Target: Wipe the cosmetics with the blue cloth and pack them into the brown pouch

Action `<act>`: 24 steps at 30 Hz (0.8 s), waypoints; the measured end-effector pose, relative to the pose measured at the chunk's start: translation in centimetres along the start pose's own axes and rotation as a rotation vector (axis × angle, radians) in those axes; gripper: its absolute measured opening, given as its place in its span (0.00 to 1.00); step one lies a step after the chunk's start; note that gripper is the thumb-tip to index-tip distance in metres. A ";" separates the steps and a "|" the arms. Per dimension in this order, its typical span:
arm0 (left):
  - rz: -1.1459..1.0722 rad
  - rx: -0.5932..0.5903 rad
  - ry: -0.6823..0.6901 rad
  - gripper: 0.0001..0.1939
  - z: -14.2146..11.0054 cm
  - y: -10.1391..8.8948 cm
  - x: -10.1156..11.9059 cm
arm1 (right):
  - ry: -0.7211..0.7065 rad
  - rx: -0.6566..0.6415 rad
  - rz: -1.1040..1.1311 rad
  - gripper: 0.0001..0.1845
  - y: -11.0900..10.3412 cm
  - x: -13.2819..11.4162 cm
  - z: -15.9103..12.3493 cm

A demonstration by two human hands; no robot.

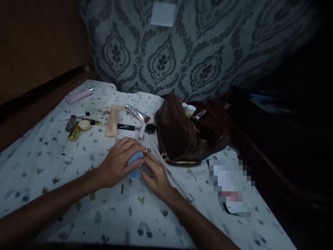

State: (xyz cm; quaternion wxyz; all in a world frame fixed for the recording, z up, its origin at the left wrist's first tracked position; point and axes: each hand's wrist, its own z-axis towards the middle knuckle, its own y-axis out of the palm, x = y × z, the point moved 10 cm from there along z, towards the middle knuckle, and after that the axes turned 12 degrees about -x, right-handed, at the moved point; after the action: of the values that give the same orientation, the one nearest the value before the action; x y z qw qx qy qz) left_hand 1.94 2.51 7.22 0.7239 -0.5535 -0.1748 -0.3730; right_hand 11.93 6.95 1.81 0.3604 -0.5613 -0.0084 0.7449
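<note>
Two forearms [70, 196] extend, left hand [117, 163] and right hand [158, 177] holding one blue item [135, 157].

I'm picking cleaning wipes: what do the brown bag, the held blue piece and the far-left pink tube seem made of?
Brown bag: probably leather or imitation, given its smooth sheen; zip looks gold-toned metal.
Blue piece: matte, perhaps sponge or cloth; too covered to be sure.
Pink tube: likely satin plastic, flattened at one end; its cap looks shiny, silvery.

"What is filling the back?"
"A patterned backdrop [163, 64] is rising, bearing a pale rectangle [163, 14]."
"And the left?"
"A brown panel [39, 45] is standing there; dim light is leaving the right dark."
</note>
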 end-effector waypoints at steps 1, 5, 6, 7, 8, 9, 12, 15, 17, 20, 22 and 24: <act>-0.055 -0.037 -0.041 0.18 0.2 0.3 -0.6 | -0.012 -0.024 0.003 0.17 0.2 -0.3 -0.1; -0.477 -0.074 -0.281 0.26 0.2 1.0 -4.2 | 0.117 -0.027 0.244 0.16 0.6 0.6 -0.1; -0.566 -0.060 -0.336 0.28 0.1 1.1 -5.0 | 0.170 0.000 0.356 0.16 0.7 1.1 -0.1; -0.633 -0.039 -0.378 0.30 -0.1 1.2 -5.6 | 0.217 0.038 0.486 0.16 0.8 1.6 -0.2; -0.678 -0.017 -0.401 0.33 -0.3 1.3 -6.0 | 0.254 0.080 0.626 0.17 1.0 2.1 -0.3; -0.704 0.001 -0.407 0.35 -0.4 1.4 -6.2 | 0.278 0.120 0.760 0.18 1.2 2.4 -0.3; -0.707 0.032 -0.345 0.36 -0.6 1.7 -5.9 | 0.324 0.159 1.043 0.25 1.9 2.7 -0.4; -0.692 0.010 -0.279 0.33 -0.7 2.1 -5.2 | 0.360 0.086 1.147 0.37 2.5 2.2 -0.4; -0.688 -0.004 -0.252 0.33 -0.8 2.2 -4.7 | 0.364 0.041 1.167 0.45 2.6 1.8 -0.4; -0.683 -0.036 -0.223 0.36 -0.8 2.3 -4.1 | 0.361 0.001 1.116 0.47 2.6 1.3 -0.5; -0.644 -0.052 -0.200 0.38 -0.8 2.4 -3.8 | 0.358 -0.002 1.078 0.44 2.5 1.2 -0.5; -0.574 -0.049 -0.173 0.39 -0.8 2.3 -3.6 | 0.354 0.018 1.074 0.41 2.3 1.3 -0.4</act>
State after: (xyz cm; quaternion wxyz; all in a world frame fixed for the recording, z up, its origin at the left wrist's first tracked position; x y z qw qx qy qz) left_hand 1.12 3.25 3.04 0.5576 -0.5286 -0.3761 -0.5179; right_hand 10.95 5.80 -0.34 -0.0685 -0.6002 0.3453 0.7182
